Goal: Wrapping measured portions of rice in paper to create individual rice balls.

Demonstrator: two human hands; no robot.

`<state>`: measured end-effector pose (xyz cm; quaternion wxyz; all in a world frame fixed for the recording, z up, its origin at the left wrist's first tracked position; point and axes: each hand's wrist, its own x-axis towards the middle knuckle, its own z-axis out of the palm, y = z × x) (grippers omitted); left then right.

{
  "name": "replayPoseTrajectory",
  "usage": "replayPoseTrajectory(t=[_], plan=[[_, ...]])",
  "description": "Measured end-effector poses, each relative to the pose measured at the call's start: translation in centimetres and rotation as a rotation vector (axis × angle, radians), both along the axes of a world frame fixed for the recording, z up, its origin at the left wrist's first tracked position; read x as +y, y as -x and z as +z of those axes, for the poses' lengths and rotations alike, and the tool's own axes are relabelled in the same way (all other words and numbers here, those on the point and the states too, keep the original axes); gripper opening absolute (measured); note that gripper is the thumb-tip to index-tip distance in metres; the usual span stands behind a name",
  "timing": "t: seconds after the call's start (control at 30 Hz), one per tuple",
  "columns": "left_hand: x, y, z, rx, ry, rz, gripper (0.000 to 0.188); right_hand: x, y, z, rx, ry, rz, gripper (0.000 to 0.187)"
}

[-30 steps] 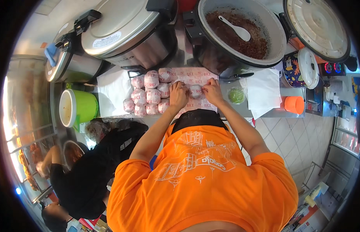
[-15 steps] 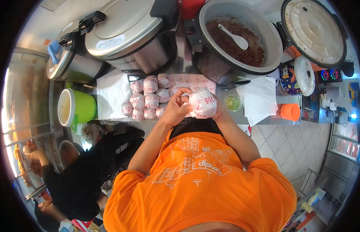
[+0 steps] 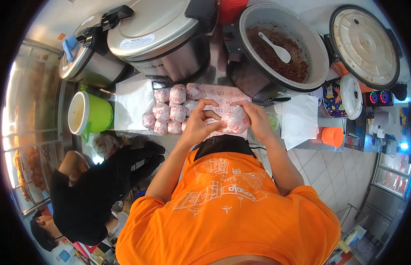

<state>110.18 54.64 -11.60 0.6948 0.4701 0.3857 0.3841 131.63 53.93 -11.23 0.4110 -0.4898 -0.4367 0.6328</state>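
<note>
A round paper-wrapped rice ball (image 3: 237,119), white with red print, is held between my two hands just in front of my waist. My left hand (image 3: 200,123) pinches at the paper on its left side, thumb and fingers curled. Around the ball's far right side my right hand (image 3: 257,120) is closed. Beneath and beyond them lies a stack of printed wrapping paper (image 3: 216,92) on the counter. Several finished wrapped balls (image 3: 170,105) are piled in rows to the left of my left hand.
Large rice cookers (image 3: 159,53) line the back; an uncovered cooker pot (image 3: 318,70) holds brown crust and a white paddle (image 3: 276,47). A green bucket (image 3: 99,115) stands left, plain white sheets (image 3: 299,117) and an orange cup (image 3: 332,136) right. A person in black (image 3: 82,198) bends at left.
The rice ball has been lowered and turned, its gathered paper now facing my left hand. My right hand has come round to its far right side. The person at left has shifted posture.
</note>
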Motion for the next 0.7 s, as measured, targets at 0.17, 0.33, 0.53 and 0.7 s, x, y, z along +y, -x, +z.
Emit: replayPoseTrajectory(t=[0.17,0.33,0.53,0.7], plan=[[-0.2,-1.2,-0.7,-0.016,0.060,-0.081,0.058,-0.3,1.1,-1.5,-0.056,-0.002,-0.025,0.039],[0.8,0.0,-3.4,-0.069,0.116,-0.117,0.056,0.0,2.1,-0.6,0.053,0.238,-0.101,0.038],[0.8,-2.9,-2.8,0.684,-0.756,0.439,0.040,1.0,2.4,-3.9,-0.034,-0.030,-0.350,0.035],[-0.2,-4.4,-3.5,0.725,-0.751,0.305,0.016,1.8,3.4,-4.5,-0.251,-0.146,-0.492,0.036]])
